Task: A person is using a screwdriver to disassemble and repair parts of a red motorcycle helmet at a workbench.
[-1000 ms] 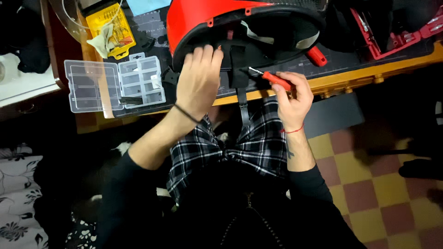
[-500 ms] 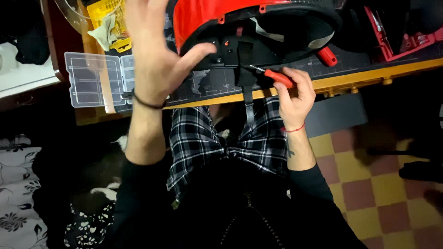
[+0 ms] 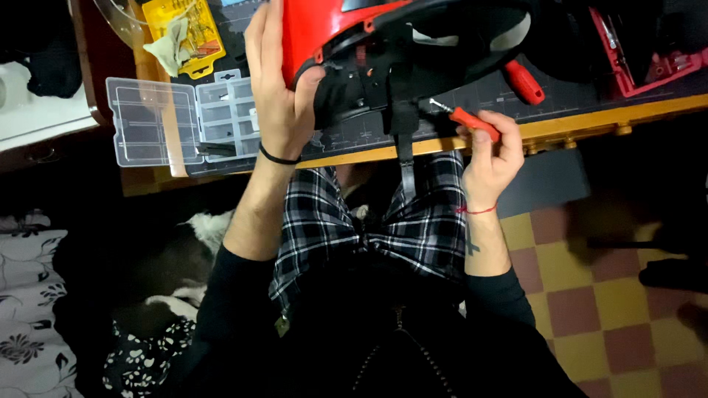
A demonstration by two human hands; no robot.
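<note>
Left hand clamped on the side of a red helmet, palm on the shell, thumb hooked into the dark padded interior; grip closed around the helmet's rim. Helmet sits on the table at its near edge, opening toward the person, a black strap dangling down over the table edge. Right hand clenched on a small red-handled screwdriver, metal tip pointing at the helmet's strap mount, just beside it; whether it touches is unclear. A second red-handled tool lies on the dark mat right of the helmet. Clear plastic compartment box, lid open, lies left of the left hand. Yellow package with a cloth on it further back. Red tool case at the right. Plaid fabric over the person's lap, checkered floor below.
</note>
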